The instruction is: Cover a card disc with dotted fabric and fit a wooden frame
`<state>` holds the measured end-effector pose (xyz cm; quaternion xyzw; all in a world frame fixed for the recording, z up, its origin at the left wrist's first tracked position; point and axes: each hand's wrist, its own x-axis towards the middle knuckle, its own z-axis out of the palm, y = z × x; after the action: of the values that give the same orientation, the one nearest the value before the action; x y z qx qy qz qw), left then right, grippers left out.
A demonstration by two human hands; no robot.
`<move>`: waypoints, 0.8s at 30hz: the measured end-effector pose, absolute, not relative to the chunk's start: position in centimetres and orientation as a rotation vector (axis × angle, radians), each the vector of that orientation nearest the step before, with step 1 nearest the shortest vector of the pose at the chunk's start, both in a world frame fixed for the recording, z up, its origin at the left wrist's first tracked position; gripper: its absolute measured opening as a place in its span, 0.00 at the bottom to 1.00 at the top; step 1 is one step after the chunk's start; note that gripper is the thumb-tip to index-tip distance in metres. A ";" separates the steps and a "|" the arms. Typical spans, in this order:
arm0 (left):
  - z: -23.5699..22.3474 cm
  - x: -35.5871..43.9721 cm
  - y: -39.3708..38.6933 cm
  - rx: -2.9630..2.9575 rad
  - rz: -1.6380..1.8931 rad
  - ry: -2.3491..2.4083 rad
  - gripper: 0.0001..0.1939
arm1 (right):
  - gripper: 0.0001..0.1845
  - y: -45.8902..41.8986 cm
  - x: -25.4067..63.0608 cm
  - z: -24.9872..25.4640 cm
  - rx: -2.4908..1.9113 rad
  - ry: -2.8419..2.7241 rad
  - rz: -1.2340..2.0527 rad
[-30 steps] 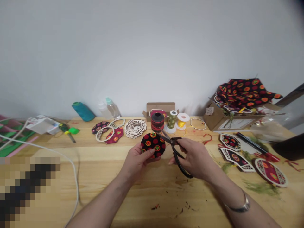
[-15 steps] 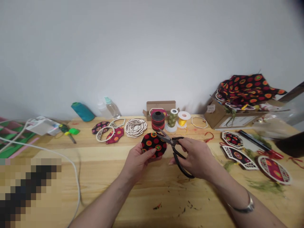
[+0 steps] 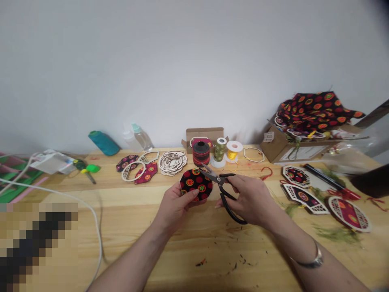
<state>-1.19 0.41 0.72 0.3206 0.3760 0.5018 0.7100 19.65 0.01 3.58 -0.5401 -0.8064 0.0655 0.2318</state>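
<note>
Between the thumb and fingers of my left hand (image 3: 175, 202) is a rounded piece of black fabric (image 3: 194, 183) with red, orange and green flower dots. My right hand (image 3: 251, 198) grips black-handled scissors (image 3: 228, 198) by their loops. Their blades reach left to the upper right edge of the fabric piece. Whether the blade tips touch the cloth is hard to tell. Small dark scraps (image 3: 240, 263) lie on the wooden table (image 3: 170, 259) below my hands.
Behind my hands stand a red-black thread spool (image 3: 201, 154), a green spool (image 3: 220, 151) and a yellow spool (image 3: 234, 151). Wooden cut-outs (image 3: 172, 163) are stacked to their left. At right, a cardboard box (image 3: 270, 148) holds patterned cloth; ornaments (image 3: 349, 214) lie before it. A white cable (image 3: 96, 219) crosses at left.
The view has shifted very slightly. Both hands, the fabric piece and the scissors keep nearly the same positions, with the blades still at the fabric's upper right edge.
</note>
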 end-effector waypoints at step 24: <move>0.7 -1.3 0.3 0.734 1.116 0.830 0.12 | 0.22 0.2 19.6 3.6 -1.500 -2.224 0.214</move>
<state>-1.29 0.27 0.66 0.3302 0.3734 0.5023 0.7066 19.63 0.17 3.61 -0.5433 -0.8056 0.0774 0.2233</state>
